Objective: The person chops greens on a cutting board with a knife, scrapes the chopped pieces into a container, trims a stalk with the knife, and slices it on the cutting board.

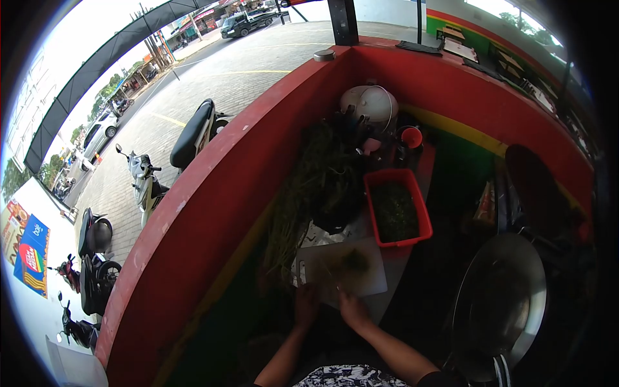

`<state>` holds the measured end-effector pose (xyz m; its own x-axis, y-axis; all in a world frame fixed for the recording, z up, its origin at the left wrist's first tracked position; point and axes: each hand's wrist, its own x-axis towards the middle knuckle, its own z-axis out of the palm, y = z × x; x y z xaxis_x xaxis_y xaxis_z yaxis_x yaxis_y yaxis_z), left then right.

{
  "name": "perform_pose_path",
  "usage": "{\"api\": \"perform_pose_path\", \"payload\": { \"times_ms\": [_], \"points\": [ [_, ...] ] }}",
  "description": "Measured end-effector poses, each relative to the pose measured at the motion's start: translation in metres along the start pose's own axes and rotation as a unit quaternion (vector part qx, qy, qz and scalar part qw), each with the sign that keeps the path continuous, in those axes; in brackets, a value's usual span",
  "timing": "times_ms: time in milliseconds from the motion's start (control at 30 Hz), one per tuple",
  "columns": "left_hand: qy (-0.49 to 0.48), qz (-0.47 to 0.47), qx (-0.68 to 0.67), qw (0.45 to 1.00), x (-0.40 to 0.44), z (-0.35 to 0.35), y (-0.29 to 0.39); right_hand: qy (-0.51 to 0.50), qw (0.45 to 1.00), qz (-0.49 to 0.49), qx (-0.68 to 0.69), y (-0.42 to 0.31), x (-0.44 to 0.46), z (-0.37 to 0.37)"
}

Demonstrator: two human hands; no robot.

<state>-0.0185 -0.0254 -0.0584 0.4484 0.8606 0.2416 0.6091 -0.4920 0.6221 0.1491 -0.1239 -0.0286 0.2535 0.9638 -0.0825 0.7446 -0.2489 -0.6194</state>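
A white cutting board (311, 261) lies on the work surface, with a small heap of chopped greens (354, 260) on its right half. At the board's lower left edge is my left hand (307, 303), dark and with its fingers hard to make out. My right hand (351, 307) is at the board's lower edge, fingers closed round something thin that I cannot make out. Just behind the board, a red basin (424, 226) holds more cut greens. Long leafy stalks (284, 222) lie in a pile to the left and behind.
A large metal wok (500, 300) stands at the right. A white lidded container (374, 104) and a red cup (411, 137) are at the back. A red wall (193, 206) curves round the left and back, with parked motorbikes (145, 180) outside.
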Motion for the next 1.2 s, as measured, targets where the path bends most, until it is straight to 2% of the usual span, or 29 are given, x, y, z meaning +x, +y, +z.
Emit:
{"api": "perform_pose_path", "payload": {
  "times_ms": [167, 333, 400, 533, 700, 833, 900, 1033, 1100, 1133, 1200],
  "points": [
    [0.004, -0.01, 0.0, 1.0, -0.003, -0.003, -0.007, 0.02, 0.999, -0.022, -0.026, 0.023, 0.003, 0.029],
    [0.02, -0.029, -0.003, 0.999, -0.007, -0.01, -0.001, -0.003, 1.0, -0.006, -0.001, 0.004, 0.002, 0.008],
    [0.021, -0.059, -0.039, 0.997, -0.013, -0.013, 0.006, -0.022, 0.999, -0.019, -0.029, 0.005, -0.007, 0.006],
    [0.03, -0.058, -0.047, 0.997, -0.015, -0.013, 0.013, -0.031, 0.998, -0.02, -0.058, 0.015, -0.012, 0.005],
    [0.043, -0.038, -0.078, 0.995, -0.015, -0.006, 0.023, 0.017, 0.996, 0.029, -0.082, 0.022, -0.022, -0.024],
    [0.042, -0.055, -0.124, 0.99, -0.014, 0.006, 0.039, 0.033, 0.995, 0.024, -0.086, 0.029, -0.032, -0.043],
    [-0.025, -0.164, -0.106, 0.981, -0.011, 0.009, 0.046, 0.044, 0.99, -0.041, -0.127, 0.039, -0.04, -0.041],
    [-0.066, -0.165, -0.117, 0.977, 0.0, 0.011, 0.053, 0.089, 0.987, -0.05, -0.125, 0.055, -0.049, -0.047],
    [-0.124, 0.025, 0.02, 0.992, 0.01, 0.012, 0.06, 0.107, 0.987, -0.03, -0.116, 0.057, -0.049, -0.058],
    [-0.118, 0.033, 0.019, 0.992, 0.019, 0.011, 0.071, 0.116, 0.986, -0.033, -0.119, 0.055, -0.05, -0.065],
    [-0.173, 0.252, 0.05, 0.951, 0.026, 0.014, 0.089, 0.097, 0.991, -0.01, -0.095, 0.046, -0.06, -0.076]
  ]
}}
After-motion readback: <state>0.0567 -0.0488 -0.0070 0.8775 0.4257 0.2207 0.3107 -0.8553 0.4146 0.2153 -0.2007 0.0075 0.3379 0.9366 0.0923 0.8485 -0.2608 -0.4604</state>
